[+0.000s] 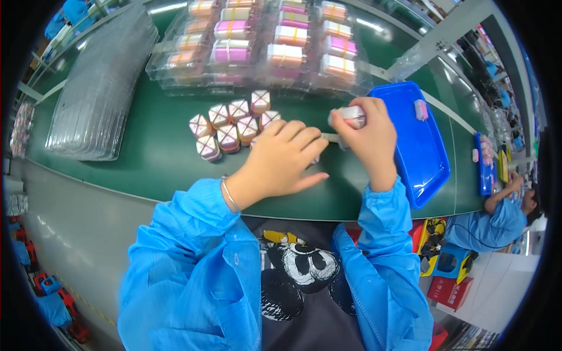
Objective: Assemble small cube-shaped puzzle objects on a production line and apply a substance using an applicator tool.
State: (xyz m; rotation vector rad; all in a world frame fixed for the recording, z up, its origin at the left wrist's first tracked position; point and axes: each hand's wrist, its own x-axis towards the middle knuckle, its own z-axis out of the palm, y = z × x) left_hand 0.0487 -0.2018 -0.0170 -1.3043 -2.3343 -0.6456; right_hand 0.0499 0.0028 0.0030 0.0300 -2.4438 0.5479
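As the head view shows it, the right hand (372, 131) pinches a small white block (352, 116) between thumb and fingers, over the green table (158, 152). The block's long axis seems to run roughly left to right. The left hand (281, 158) is to its left and a little nearer the body, palm down, fingers spread and thumb apart; what it covers cannot be told. Banded blocks (228, 137) cluster beyond it, leftward; a blue tray (418, 158) lies just right of the right hand.
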